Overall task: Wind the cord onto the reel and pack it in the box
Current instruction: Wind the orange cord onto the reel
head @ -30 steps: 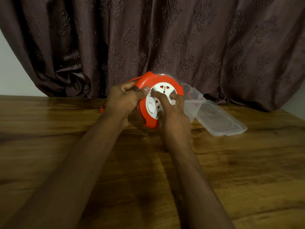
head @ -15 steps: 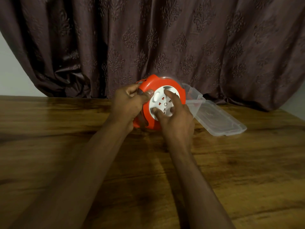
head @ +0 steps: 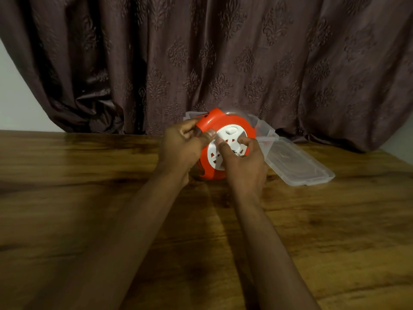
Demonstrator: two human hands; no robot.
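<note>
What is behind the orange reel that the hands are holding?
Behind the orange reel stands a clear plastic box, its lid lying open on the table. The reel and both hands cover most of the box, so its inside cannot be seen.

The reel is a round orange housing with a white socket face, tilted on edge so the face looks toward the camera. The left hand grips its left rim, thumb over the front edge; the right hand has curled fingertips on the white face. A thin strand of orange cord shows just above the left-hand grip. The clear plastic box sits right behind the held reel, its lid lying open to the right of the right hand.
</note>
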